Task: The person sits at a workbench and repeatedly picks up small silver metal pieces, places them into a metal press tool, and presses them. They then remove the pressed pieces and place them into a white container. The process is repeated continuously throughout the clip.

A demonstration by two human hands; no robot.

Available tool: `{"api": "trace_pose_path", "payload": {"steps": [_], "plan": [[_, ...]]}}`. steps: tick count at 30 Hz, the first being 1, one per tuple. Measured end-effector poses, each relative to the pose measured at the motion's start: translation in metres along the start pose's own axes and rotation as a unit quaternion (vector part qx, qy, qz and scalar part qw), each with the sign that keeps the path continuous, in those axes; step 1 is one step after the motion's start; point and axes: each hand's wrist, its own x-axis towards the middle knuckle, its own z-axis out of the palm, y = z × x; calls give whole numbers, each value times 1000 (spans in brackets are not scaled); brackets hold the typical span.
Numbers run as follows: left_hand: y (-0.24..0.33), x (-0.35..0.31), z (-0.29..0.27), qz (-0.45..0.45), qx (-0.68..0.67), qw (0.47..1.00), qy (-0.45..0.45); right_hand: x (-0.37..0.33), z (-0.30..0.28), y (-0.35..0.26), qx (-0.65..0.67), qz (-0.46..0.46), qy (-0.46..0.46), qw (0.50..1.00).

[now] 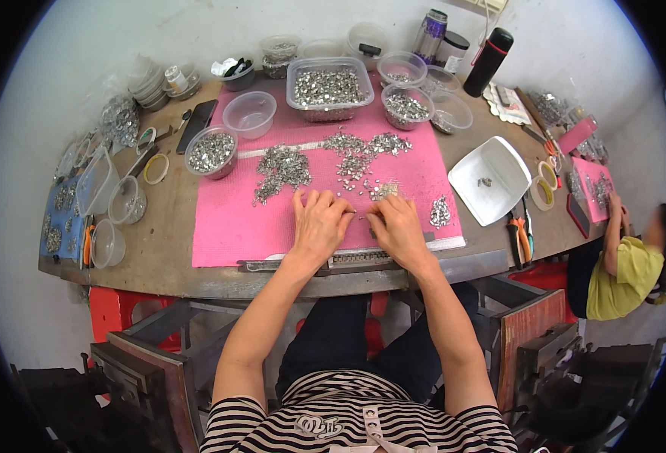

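Observation:
My left hand (320, 224) and my right hand (399, 230) face each other low over a pink mat (223, 230). Thumb and forefinger are pinched together on each; whatever lies between the fingertips is too small to make out. Just below the hands, at the table's near edge, is a metal strip fixture (359, 258) with a row of small slots or pieces. Beyond my left hand spreads a pile of small silver metal pieces (284, 167). More loose metal pieces (356, 162) lie past the hands, and a small heap (440, 212) sits right of my right hand.
A large clear tub (330, 110) of metal pieces stands at the back, with round bowls (211, 173) around it. To the right are a white tray (469, 198), orange-handled pliers (519, 240) and a black flask (490, 60). Another person (626, 264) works at far right.

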Motion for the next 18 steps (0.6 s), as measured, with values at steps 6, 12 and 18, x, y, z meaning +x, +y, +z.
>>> {"api": "trace_pose_path", "payload": {"steps": [6, 12, 18], "plan": [[0, 1, 1, 12, 7, 1000, -3, -50, -29, -15, 108, 39, -11, 993], [1, 1, -5, 1, 31, 999, -21, -60, -28, -20, 91, 18, 9, 996], [-3, 1, -1, -1, 21, 1000, 16, -36, -15, -7, 83, 19, 9, 996]]}}
